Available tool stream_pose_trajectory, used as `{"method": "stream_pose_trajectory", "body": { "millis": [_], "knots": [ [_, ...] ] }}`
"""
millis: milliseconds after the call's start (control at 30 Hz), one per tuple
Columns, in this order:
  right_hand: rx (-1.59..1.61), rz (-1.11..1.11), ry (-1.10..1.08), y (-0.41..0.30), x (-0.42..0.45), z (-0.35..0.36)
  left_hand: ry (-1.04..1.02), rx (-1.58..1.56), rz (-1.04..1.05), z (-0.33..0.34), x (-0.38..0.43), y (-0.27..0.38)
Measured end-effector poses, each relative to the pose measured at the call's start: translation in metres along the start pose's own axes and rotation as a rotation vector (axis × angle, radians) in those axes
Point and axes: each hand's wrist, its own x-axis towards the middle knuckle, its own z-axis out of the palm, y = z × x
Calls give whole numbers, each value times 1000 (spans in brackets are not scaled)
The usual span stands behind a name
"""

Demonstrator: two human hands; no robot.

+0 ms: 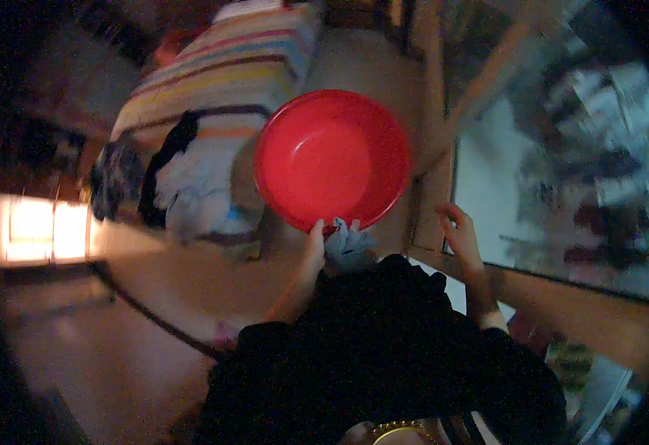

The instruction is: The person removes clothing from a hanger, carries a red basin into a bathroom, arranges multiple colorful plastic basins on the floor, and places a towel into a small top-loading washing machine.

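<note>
My left hand (314, 250) grips the near rim of a round red plastic basin (330, 156). Its thumb lies over the edge, and other fingertips show a little to the right. A crumpled grey cloth (349, 247) is bunched at the rim beside the thumb, apparently in the same hand. The basin's visible inside holds nothing. My right hand (461, 233) is raised off to the right, apart from the basin and near the window. Its fingers are loosely curled with a small gap between them, and I see nothing held there.
A bed with a striped blanket (246, 72) stands ahead to the left, with a pale crumpled garment (202, 178) and a black garment (155, 189) at its near end. A large window (552, 183) with a wooden sill (580, 320) runs along the right. Bright panes (43, 229) glow far left.
</note>
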Motion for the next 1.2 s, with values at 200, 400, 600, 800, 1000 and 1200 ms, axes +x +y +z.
{"method": "stream_pose_trajectory", "body": {
  "millis": [200, 400, 600, 800, 1000, 1200],
  "knots": [
    [-503, 3, 142, -32, -24, -24, -111, 211, -329, 55, -33, 27],
    [-1018, 72, 309, -15, -81, -50, -159, 428, -656, 103, -64, 19],
    [-1436, 69, 349, -7, -91, -36, -229, 481, -853, 121, -94, 36],
    [-1295, 161, 463, -1, -37, -16, -252, 584, -944, 88, -51, 53],
    [-1372, 11, 668, 17, -32, -27, -212, 570, -871, 101, -85, 45],
    [-1486, 189, 508, 6, -78, -26, -238, 677, -797, 148, -162, 48]
  ]
}}
